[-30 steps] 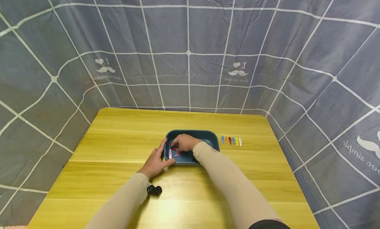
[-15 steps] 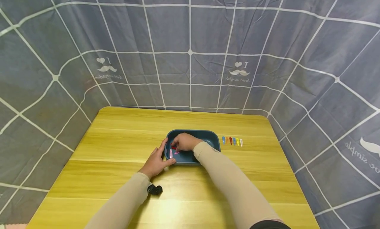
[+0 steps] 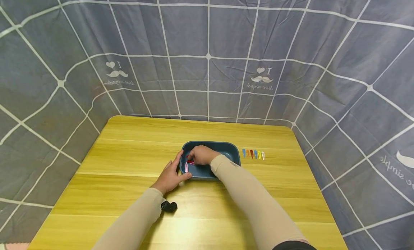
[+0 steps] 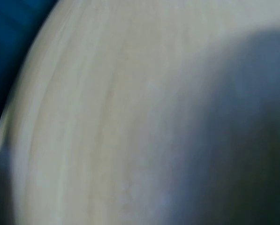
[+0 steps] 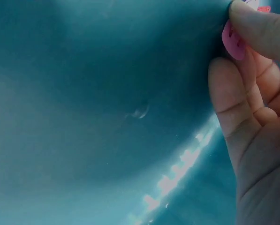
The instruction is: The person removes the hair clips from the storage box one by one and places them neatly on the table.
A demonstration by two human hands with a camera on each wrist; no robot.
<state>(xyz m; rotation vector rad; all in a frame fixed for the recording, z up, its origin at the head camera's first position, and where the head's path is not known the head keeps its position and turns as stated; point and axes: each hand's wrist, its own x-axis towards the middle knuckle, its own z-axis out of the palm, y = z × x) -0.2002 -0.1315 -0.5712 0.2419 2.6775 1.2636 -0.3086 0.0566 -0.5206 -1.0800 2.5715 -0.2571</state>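
Observation:
In the head view my right hand reaches into the left part of a dark blue rectangular tray. Its thumb and finger pinch a pink hair clip, partly covered by the thumb in the right wrist view. Red clips lie by those fingertips, partly hidden. Beside them a pale pink hair clip lies along the tray's left side. My left hand rests against the tray's left end, fingers extended along the rim and thumb at the front corner. The left wrist view shows mostly blurred tabletop.
To the right of the tray, several hair clips lie in a row, among them a dark red clip and a white clip. All stand on a yellow wooden table. A grey checked curtain closes off the back and sides.
The pink clip at my right fingertips has shifted slightly away from me and turned flatter, and more red shows beside it. My left hand keeps its place on the tray.

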